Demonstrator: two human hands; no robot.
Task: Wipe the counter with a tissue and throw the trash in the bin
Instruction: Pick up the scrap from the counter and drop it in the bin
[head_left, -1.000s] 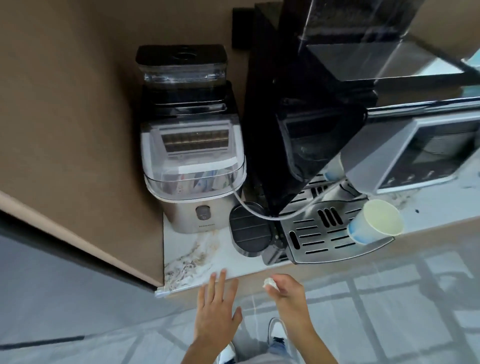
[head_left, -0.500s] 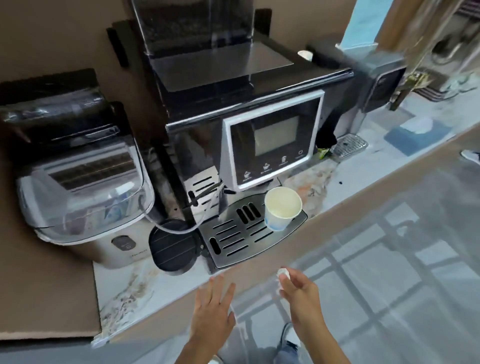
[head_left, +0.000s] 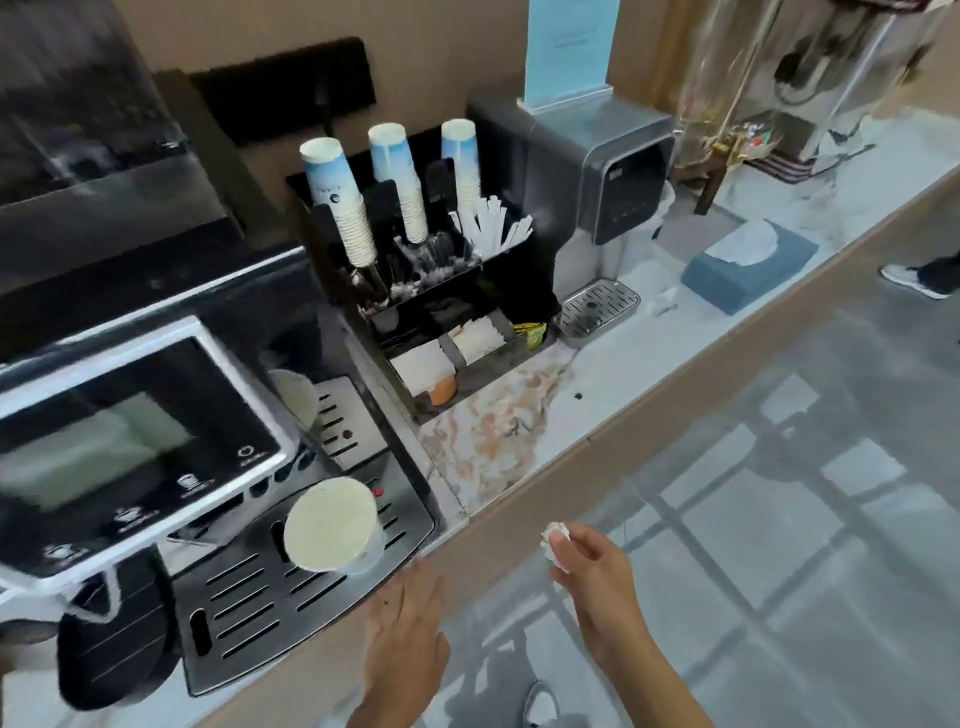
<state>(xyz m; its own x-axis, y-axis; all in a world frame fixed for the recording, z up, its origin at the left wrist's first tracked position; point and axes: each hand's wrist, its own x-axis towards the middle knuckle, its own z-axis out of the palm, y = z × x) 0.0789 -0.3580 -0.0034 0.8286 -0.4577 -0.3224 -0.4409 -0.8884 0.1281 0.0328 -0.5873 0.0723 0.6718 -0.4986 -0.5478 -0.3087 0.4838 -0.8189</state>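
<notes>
Fingers (head_left: 558, 543) of our right hand (head_left: 597, 577) are pinched shut around a small balled-up tissue (head_left: 552, 535), held out past the front edge of the counter (head_left: 691, 332), over the floor rather than over the marble. Our left hand (head_left: 408, 636) is flat and open with nothing in it, hovering just off the counter's front edge near the coffee machine's drip tray (head_left: 291, 597).

So what could bite us from here, as far as we can judge:

- That wad is tiny and only held at the fingertips. A loose pinch and it drops on the floor instead of the bin. And we can't see a bin anywhere in view, so there's some hunting to do while carrying it.
- An open paper cup (head_left: 332, 525) sits on the drip tray close to the front edge, right by our left hand. One careless swing and it tips.
- Small dark specks (head_left: 577, 396) sit on the counter near its front edge, and a crumpled white scrap (head_left: 664, 301) lies by the blue tissue box (head_left: 748, 265) further right. If we bin this wad now, those could get missed.
- Wiping near the black organizer (head_left: 441, 291) risks snagging the packets at its base.
</notes>
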